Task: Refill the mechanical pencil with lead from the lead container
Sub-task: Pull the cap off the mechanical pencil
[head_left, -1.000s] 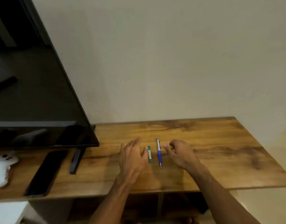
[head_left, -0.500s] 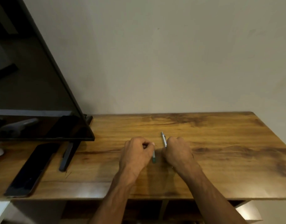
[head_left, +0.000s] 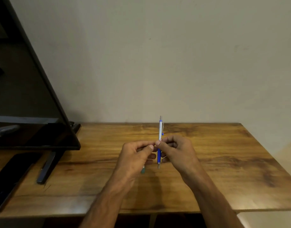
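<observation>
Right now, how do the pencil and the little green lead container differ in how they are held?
The mechanical pencil stands upright in the right hand, almost fully visible; the lead container is buried in the left hand, only its green end poking out below. The pencil is blue and white, and looks much longer. Both are lifted off the table.

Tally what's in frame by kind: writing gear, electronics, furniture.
Writing gear: 2 (mechanical pencil in the right hand, upright; lead container in the left hand, mostly hidden)
Electronics: 2 (TV; dark flat device, possibly a phone or tablet)
Furniture: 1 (wooden table)
Total: 5
</observation>
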